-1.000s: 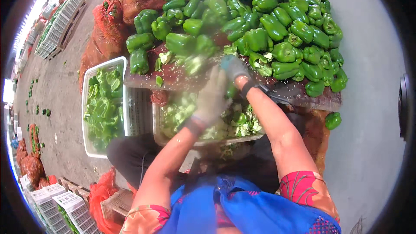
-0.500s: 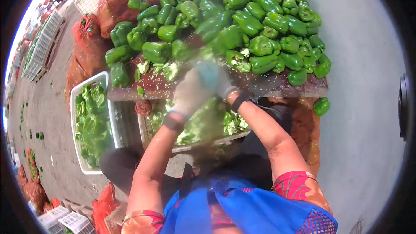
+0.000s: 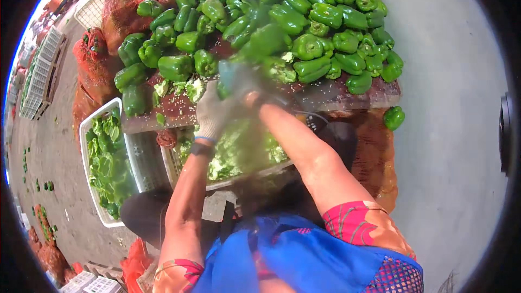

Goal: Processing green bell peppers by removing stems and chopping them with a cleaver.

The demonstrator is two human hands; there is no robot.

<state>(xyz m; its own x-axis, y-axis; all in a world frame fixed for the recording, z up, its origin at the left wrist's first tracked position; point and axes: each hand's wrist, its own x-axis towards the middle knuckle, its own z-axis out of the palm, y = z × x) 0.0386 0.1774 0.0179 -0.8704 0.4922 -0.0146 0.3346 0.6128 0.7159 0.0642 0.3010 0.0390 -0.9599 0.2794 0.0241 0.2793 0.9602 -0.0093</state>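
Green bell peppers (image 3: 312, 68) lie heaped over the far side of a dark red board (image 3: 179, 116). At its near edge my left hand (image 3: 211, 114), in a white knit glove, is curled round a green bell pepper (image 3: 222, 90), mostly hidden. My right hand (image 3: 248, 88) is right beside it, smeared by motion; its fingers cannot be made out. A blurred teal shape (image 3: 229, 73) shows by both hands; I cannot tell what it is. Pale pepper cores (image 3: 194, 90) and scattered seeds lie on the board left of my hands.
Below the board's edge, a crate holds pale green scraps (image 3: 228, 157). On the left stands a white crate (image 3: 87, 157) of green pepper pieces. Red mesh sacks (image 3: 122, 13) lean at the back left. One pepper (image 3: 394, 118) sits off the board's right corner.
My right forearm has swung left, bringing the right hand across beside the left. The teal blur has moved left. The whole view has shifted slightly, with the board appearing further left.
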